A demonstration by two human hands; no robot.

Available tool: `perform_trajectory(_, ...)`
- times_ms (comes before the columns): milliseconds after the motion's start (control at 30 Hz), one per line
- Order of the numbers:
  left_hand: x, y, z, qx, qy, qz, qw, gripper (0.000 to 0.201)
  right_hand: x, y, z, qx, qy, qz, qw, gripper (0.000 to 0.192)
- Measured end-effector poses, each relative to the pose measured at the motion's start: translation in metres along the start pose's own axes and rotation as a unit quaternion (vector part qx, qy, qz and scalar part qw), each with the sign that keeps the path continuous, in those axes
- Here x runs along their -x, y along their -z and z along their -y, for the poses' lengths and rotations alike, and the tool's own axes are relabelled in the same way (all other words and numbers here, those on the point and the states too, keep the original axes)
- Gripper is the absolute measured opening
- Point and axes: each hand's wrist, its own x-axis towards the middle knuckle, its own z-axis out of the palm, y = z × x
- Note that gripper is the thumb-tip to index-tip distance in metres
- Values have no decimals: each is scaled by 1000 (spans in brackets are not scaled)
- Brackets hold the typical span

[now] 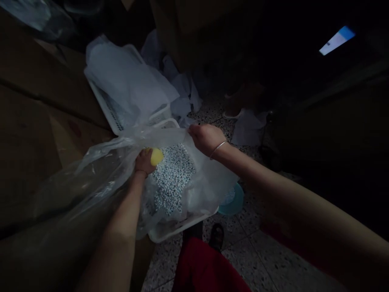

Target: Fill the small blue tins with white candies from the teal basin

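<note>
Left hand (144, 161) fingers clenched on small yellow cup (156, 156), just above-left of white pellets (173, 178); right hand (205, 138) fingers pinch clear plastic bag (100, 166) rim open.

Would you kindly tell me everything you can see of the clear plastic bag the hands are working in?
The clear plastic bag is thin, crinkled film, glossy where light catches it. It lies open in a white basket, lining it, and holds a heap of small pale beads. The right hand pinches its far edge and lifts it. The left hand, gripping a yellow scoop, reaches inside over the beads. Loose film spills left over that forearm.
</note>
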Motion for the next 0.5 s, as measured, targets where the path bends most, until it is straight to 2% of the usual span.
perform_trajectory(133, -17, 9, 14, 81, 42, 42, 995, 86, 1, 0, -6, -10, -4, -7, 1000, 35)
perform_trajectory(233, -16, 2, 26, 175, 88, 74, 978, 80, 1, 1, -4, -17, -2, -6, 1000, 36)
perform_trajectory(367, 3, -21, 34, 329, 132, 108, 929, 64, -2, -1, 6, -21, 7, -2, 1000, 35)
perform_trajectory(500, 19, -46, 40, 469, 150, 104, 864, 54, -8, -5, 18, -19, 23, -3, 1000, 34)
